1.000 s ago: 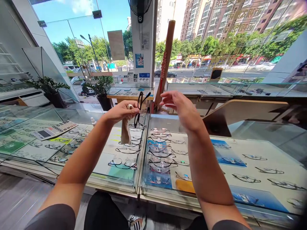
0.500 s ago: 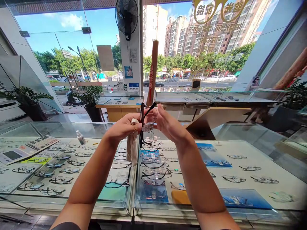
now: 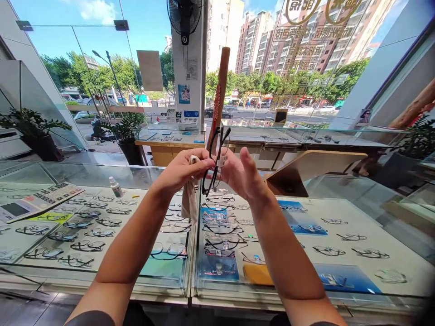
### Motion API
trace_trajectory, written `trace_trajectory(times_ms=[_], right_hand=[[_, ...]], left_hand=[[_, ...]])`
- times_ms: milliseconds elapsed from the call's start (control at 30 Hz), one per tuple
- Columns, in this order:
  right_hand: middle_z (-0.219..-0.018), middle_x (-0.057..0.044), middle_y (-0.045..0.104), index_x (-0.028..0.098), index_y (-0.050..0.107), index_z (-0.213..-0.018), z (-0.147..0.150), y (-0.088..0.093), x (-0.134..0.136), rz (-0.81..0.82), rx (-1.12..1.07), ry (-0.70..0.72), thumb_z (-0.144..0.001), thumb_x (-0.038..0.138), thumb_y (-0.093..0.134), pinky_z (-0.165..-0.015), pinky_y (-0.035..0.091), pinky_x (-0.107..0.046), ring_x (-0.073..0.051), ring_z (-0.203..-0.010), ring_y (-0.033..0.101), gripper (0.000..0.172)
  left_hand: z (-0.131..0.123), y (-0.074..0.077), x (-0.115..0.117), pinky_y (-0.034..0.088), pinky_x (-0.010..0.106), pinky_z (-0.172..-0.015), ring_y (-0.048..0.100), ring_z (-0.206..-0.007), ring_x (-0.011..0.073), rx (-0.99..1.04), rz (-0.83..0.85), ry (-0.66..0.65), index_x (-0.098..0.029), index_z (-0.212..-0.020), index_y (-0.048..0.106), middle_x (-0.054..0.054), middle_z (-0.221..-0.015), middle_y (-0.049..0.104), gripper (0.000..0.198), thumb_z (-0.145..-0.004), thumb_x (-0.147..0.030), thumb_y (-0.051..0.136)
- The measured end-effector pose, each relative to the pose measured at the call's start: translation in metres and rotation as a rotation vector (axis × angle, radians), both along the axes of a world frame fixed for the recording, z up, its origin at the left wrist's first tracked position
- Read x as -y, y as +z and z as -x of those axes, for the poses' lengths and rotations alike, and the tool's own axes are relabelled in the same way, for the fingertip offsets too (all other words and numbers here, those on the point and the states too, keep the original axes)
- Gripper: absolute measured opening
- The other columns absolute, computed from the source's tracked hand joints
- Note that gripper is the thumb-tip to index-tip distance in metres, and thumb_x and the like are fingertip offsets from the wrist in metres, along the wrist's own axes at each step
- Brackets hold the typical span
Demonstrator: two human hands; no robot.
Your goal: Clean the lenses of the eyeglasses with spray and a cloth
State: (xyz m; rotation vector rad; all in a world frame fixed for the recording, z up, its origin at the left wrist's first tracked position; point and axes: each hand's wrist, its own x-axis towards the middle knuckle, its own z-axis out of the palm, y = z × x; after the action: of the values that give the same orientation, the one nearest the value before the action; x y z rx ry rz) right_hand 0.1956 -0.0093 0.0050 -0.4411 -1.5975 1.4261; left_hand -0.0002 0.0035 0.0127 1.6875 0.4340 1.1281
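A pair of black-framed eyeglasses is held up on edge above the display case, with a small tag at its middle. My left hand pinches the frame between thumb and fingers. A beige cloth is tucked in that same hand and hangs down below it. Close on the right side of the eyeglasses is my right hand, its thumb raised and apart from the fingers. Those fingers reach behind the lenses, and whether they touch the frame is hard to tell.
Beneath my arms is a glass display case with rows of eyeglasses inside. A calculator and a small white bottle are on the left. A tilted wooden-edged board, probably a mirror, stands on the right.
The eyeglasses have turned and tilted, with their top leaning right. My right hand has opened its thumb away from them. My left hand keeps its pinch and the cloth.
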Motion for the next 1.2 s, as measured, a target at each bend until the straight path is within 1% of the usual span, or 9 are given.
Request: trace_trajectory(times_ms=[133, 200, 367, 500, 733, 867, 1000, 1133, 1200], right_hand=[[-0.102, -0.002, 0.065, 0.03, 0.055, -0.098, 0.004, -0.004, -0.003, -0.018, -0.041, -0.059, -0.075, 0.057, 0.082, -0.1, 0.055, -0.051, -0.026, -0.099, 0.065, 0.045], [-0.097, 0.0, 0.062, 0.03, 0.056, -0.096, 0.005, -0.004, -0.003, -0.038, -0.03, -0.105, -0.073, 0.051, 0.083, -0.102, 0.054, -0.051, -0.025, -0.096, 0.063, 0.042], [-0.098, -0.001, 0.065, 0.03, 0.06, -0.098, 0.006, -0.003, -0.001, -0.069, 0.038, -0.154, -0.078, 0.05, 0.083, -0.106, 0.054, -0.053, -0.026, -0.099, 0.064, 0.036], [-0.104, -0.002, 0.07, 0.03, 0.067, -0.097, 0.006, -0.003, -0.002, -0.036, 0.017, -0.1, -0.083, 0.046, 0.083, -0.111, 0.054, -0.053, -0.025, -0.102, 0.067, 0.028], [-0.104, -0.003, 0.074, 0.027, 0.077, -0.094, 0.004, -0.002, -0.004, 0.046, -0.017, -0.07, -0.076, 0.044, 0.092, -0.109, 0.058, -0.052, -0.023, -0.103, 0.069, 0.029], [-0.103, -0.002, 0.075, 0.028, 0.079, -0.096, 0.0, -0.001, -0.005, 0.063, -0.008, -0.046, -0.074, 0.041, 0.094, -0.109, 0.059, -0.05, -0.022, -0.102, 0.07, 0.029], [-0.1, -0.002, 0.076, 0.028, 0.078, -0.089, -0.003, 0.002, -0.005, 0.076, -0.018, -0.026, -0.072, 0.038, 0.094, -0.112, 0.059, -0.052, -0.024, -0.103, 0.07, 0.026], [-0.096, -0.004, 0.075, 0.028, 0.07, -0.076, -0.006, 0.006, -0.004, 0.066, -0.009, 0.025, -0.071, 0.037, 0.09, -0.11, 0.059, -0.056, -0.028, -0.109, 0.071, 0.023], [-0.093, -0.006, 0.076, 0.027, 0.065, -0.069, -0.008, 0.008, -0.003, 0.059, -0.012, 0.072, -0.073, 0.042, 0.085, -0.108, 0.059, -0.057, -0.031, -0.113, 0.072, 0.026]], left_hand=[[-0.004, 0.001, 0.001, 0.031, 0.021, -0.05, 0.04, -0.052, 0.0065, 0.038, -0.026, 0.08, -0.018, -0.076, 0.059, -0.004, -0.062, 0.053, 0.046, -0.084, -0.051, 0.089], [-0.005, 0.001, 0.002, 0.028, 0.021, -0.048, 0.038, -0.051, 0.0059, 0.056, -0.028, 0.084, -0.018, -0.074, 0.057, -0.005, -0.059, 0.05, 0.046, -0.083, -0.051, 0.089], [-0.006, 0.001, 0.002, 0.022, 0.019, -0.045, 0.032, -0.047, 0.0045, 0.095, 0.024, 0.084, -0.019, -0.073, 0.053, -0.008, -0.056, 0.042, 0.05, -0.08, -0.051, 0.091], [-0.004, 0.001, 0.002, 0.024, 0.019, -0.045, 0.033, -0.047, 0.0047, 0.077, 0.046, 0.112, -0.02, -0.073, 0.052, -0.008, -0.056, 0.044, 0.052, -0.077, -0.054, 0.091], [0.0, 0.002, 0.001, 0.021, 0.02, -0.045, 0.029, -0.047, 0.0042, 0.075, 0.069, 0.091, -0.02, -0.071, 0.051, -0.009, -0.056, 0.038, 0.052, -0.075, -0.051, 0.093], [0.002, 0.001, -0.002, 0.022, 0.021, -0.048, 0.032, -0.049, 0.0051, 0.059, 0.063, 0.095, -0.02, -0.071, 0.053, -0.007, -0.057, 0.041, 0.05, -0.076, -0.051, 0.092], [0.003, -0.001, -0.004, 0.021, 0.022, -0.049, 0.033, -0.052, 0.0064, 0.046, 0.057, 0.112, -0.02, -0.073, 0.056, -0.006, -0.06, 0.042, 0.048, -0.076, -0.051, 0.092], [0.005, -0.001, -0.005, 0.02, 0.023, -0.048, 0.032, -0.053, 0.0065, 0.041, 0.04, 0.113, -0.02, -0.072, 0.056, -0.006, -0.062, 0.04, 0.047, -0.076, -0.05, 0.092], [0.007, -0.002, -0.007, 0.019, 0.024, -0.048, 0.031, -0.051, 0.0061, 0.047, 0.042, 0.098, -0.019, -0.071, 0.054, -0.006, -0.063, 0.04, 0.048, -0.077, -0.05, 0.091]])
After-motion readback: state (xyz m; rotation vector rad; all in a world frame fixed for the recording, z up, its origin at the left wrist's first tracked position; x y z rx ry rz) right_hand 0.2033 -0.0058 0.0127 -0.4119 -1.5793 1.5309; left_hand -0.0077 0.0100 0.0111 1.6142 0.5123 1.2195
